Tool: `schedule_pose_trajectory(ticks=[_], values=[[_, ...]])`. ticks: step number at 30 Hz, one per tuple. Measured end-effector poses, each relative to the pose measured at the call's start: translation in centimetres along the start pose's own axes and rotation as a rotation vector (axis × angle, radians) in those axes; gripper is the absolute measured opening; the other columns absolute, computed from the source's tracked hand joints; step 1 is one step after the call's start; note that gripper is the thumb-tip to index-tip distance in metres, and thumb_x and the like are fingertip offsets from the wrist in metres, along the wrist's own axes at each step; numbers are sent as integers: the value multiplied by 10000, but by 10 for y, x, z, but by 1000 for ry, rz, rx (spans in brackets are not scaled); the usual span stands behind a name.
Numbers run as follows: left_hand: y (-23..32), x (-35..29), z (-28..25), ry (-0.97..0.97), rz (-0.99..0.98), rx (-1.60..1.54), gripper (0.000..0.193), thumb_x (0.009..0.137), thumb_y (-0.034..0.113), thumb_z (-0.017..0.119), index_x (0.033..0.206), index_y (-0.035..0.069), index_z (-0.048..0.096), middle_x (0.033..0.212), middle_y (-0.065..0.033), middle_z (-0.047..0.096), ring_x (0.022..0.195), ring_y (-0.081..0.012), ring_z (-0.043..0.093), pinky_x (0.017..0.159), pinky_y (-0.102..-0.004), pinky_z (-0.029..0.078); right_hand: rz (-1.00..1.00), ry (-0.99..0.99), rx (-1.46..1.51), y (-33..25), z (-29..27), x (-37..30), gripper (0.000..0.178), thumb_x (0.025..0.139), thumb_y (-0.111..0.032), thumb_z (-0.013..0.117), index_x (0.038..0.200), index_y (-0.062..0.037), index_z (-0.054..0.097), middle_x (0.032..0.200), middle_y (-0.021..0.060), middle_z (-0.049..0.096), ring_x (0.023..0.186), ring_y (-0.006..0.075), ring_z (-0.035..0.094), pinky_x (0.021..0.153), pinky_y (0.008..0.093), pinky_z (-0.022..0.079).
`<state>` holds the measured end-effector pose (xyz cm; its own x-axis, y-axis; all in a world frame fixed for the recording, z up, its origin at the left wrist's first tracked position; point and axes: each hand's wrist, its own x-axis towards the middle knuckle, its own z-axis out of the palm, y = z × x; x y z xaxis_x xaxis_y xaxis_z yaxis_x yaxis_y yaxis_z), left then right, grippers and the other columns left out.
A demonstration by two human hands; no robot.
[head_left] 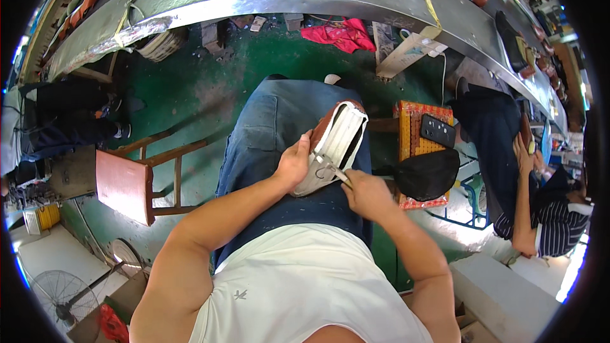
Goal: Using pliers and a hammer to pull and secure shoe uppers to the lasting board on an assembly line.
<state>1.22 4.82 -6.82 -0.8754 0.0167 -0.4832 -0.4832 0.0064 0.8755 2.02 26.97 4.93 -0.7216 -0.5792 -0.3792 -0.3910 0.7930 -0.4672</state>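
A shoe upper on a last (341, 143) rests bottom up across my lap, brown along its side with a pale cream underside and a raised whitish edge. Its left side is gripped by my left hand (295, 164), whose fingers are closed against it. My right hand (370, 195) is wrapped round the handles of metal pincers (325, 166). The pincers' jaws lie at the shoe's near left edge, close to my left fingers. My right palm hides most of the handles.
To my right stands a low seat (406, 128) bearing a black phone (438, 131) and a black cloth item (429, 173). A brown stool (124, 185) is at left. Ahead runs a long metal bench (210, 7). Another person (492, 121) works at right; someone stands far left.
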Motion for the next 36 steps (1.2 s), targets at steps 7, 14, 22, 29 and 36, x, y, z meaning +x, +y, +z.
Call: schedule_pose_trajectory(ticks=[7,14,22,29,36], values=[[35,-17,-4,118,357,450,518,1100,330,345,1398,-43,545,1308,-299,617,1215,-455,600,1048,-447,480,-40,178,32,1,-25,-3,369,912,-130,667,1223,30,548,1034,244,647,968,435,647,817,498,526],[43,-18,-7,-99,602,772,534,1062,279,458,1547,64,392,1574,-260,352,1391,-418,455,1083,-424,466,205,185,109,13,4,-15,294,944,-134,640,1181,18,557,966,225,669,879,433,671,770,500,536],[56,-7,-13,-284,660,945,586,1040,214,494,1579,64,323,1621,-275,232,1361,-445,473,1053,-406,500,229,-56,469,45,-49,-18,229,976,-206,625,1037,7,568,913,260,646,880,466,638,754,511,492],[43,0,-11,-263,579,762,668,1031,243,515,1596,21,239,1647,-237,231,1443,-402,395,1146,-398,403,153,283,428,37,-50,-12,299,968,-203,647,1132,40,585,940,218,660,850,411,649,765,455,520],[38,4,-19,-279,609,773,673,1026,230,518,1598,15,237,1651,-224,239,1450,-390,388,1160,-399,384,158,113,12,27,-52,23,381,939,-173,678,1234,47,581,1082,244,671,989,452,652,802,488,545]])
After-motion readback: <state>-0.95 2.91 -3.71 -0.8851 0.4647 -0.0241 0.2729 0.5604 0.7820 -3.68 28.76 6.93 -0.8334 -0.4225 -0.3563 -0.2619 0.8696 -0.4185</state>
